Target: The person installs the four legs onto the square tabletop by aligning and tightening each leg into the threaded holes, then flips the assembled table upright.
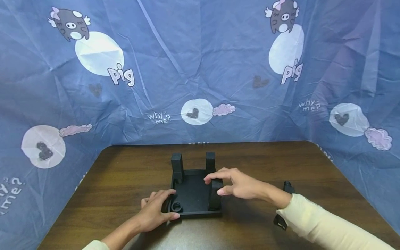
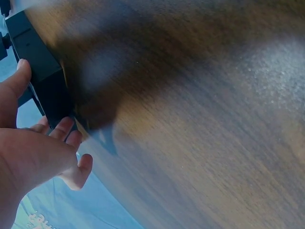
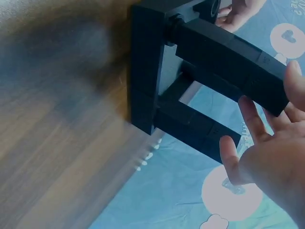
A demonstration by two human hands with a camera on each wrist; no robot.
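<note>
A small upturned black table lies on the wooden desk, its square tabletop (image 1: 194, 192) edged by a raised rim. Blocky legs stand at the far left (image 1: 177, 166), far right (image 1: 210, 161) and near right (image 1: 214, 196) corners. A round socket (image 1: 176, 207) shows at the near left corner. My left hand (image 1: 154, 210) holds that corner, thumb at the near edge and fingers along the left side. With my right hand (image 1: 240, 184) I grip the upper end of the near right leg (image 3: 233, 59) between thumb and fingers.
Black parts stick out on both sides of my right forearm, one beyond it (image 1: 289, 188) and one nearer (image 1: 280, 222); the sleeve (image 1: 325, 220) hides what lies between. A blue patterned cloth (image 1: 200, 69) hangs behind and beside the wooden desk (image 1: 134, 166).
</note>
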